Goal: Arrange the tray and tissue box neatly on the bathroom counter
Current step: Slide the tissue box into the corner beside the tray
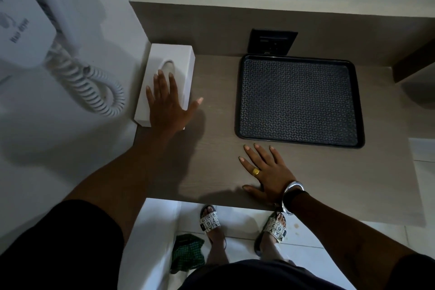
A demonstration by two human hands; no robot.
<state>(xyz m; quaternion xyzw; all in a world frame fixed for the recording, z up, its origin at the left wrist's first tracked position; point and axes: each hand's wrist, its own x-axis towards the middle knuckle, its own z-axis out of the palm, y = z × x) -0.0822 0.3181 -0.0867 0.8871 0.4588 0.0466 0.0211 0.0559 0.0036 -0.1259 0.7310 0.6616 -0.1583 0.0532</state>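
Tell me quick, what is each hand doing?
Left hand: open, flat on the tissue box, holding nothing.
Right hand: open, flat on the counter near the tray, holding nothing.

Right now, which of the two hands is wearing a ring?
The right hand, flat on the bare counter just in front of the dark tray. The left hand shows no ring and rests on the white tissue box.

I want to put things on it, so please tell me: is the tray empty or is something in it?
Empty. The tray shows only its own patterned floor from rim to rim, and it lies flat on the counter.
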